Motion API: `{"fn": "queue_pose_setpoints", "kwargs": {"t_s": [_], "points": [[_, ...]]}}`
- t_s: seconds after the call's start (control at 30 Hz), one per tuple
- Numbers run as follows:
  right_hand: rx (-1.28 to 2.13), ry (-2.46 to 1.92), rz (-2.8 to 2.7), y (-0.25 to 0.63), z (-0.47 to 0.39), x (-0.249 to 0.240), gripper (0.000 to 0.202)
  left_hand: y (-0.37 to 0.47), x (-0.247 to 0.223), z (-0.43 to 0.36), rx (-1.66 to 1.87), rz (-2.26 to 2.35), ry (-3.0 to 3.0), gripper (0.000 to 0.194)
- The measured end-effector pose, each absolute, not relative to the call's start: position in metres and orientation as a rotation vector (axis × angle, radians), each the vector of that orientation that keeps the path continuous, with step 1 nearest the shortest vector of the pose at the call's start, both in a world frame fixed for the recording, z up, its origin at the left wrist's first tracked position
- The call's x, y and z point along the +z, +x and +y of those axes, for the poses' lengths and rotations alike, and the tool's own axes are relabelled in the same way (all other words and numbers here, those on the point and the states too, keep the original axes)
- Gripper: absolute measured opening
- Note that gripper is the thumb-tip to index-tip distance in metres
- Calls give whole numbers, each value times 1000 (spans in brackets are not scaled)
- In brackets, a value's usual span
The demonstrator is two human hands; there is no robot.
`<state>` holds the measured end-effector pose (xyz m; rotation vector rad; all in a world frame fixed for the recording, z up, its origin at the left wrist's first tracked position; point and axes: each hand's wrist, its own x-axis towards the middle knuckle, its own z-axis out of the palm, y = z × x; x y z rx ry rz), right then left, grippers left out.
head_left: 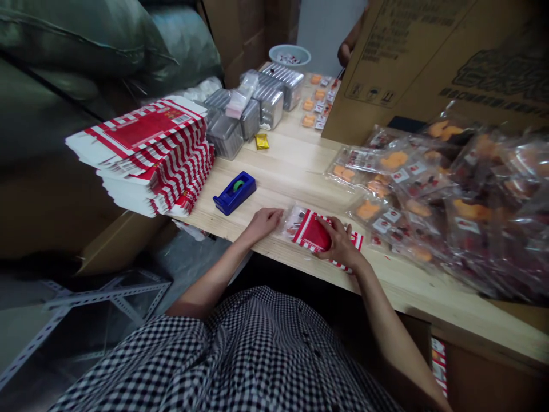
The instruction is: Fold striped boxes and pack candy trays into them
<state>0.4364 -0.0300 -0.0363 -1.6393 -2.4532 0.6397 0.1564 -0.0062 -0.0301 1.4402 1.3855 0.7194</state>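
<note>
Your right hand (341, 243) is on the red-striped packet (312, 230), thumb and index apart across it; can't tell if they're clamping. Your left hand (266, 222) has fingers curled together by the clear bag (292, 219) at the packet's left end; pinch unclear. Packet lies on the table (295, 163), close to your edge. Risks: a pull toward you could drop it, hard pressing could crease it, and the loose bag pile (429, 200) could slide in.
</note>
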Motion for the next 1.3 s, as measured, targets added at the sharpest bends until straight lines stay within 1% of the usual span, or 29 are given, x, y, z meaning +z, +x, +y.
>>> {"fn": "queue_pose_setpoints", "kwargs": {"t_s": [0.23, 0.37, 0.53, 0.6, 0.7, 0.77, 0.87, 0.97, 1.03, 1.13, 1.3], "points": [[605, -1629, -2452, 434, -30, -40, 99, 181, -26, -16, 642, 1313, 1568, 46], [606, -1647, -2447, 430, -31, -33, 100, 198, -27, -14, 610, 1284, 1530, 60], [630, -1706, -2428, 427, -32, -28, 101, 207, -33, -9, 641, 992, 1076, 74], [613, -1715, -2414, 427, -33, -28, 100, 209, -35, -8, 652, 961, 1025, 76], [582, -1732, -2393, 427, -35, -30, 100, 209, -36, -6, 631, 1088, 1252, 75], [557, -1743, -2380, 427, -37, -31, 100, 208, -34, -1, 616, 1182, 1388, 70], [539, -1750, -2360, 424, -40, -34, 102, 206, -27, 9, 667, 1264, 1503, 54], [549, -1759, -2333, 419, -40, -37, 102, 211, -23, 18, 761, 1302, 1597, 32], [552, -1768, -2318, 416, -40, -39, 102, 216, -25, 21, 786, 1290, 1629, 24], [551, -1769, -2305, 414, -40, -40, 102, 226, -31, 20, 771, 1244, 1630, 27], [539, -1778, -2286, 414, -43, -41, 102, 232, -37, 20, 744, 1165, 1591, 40]]}}
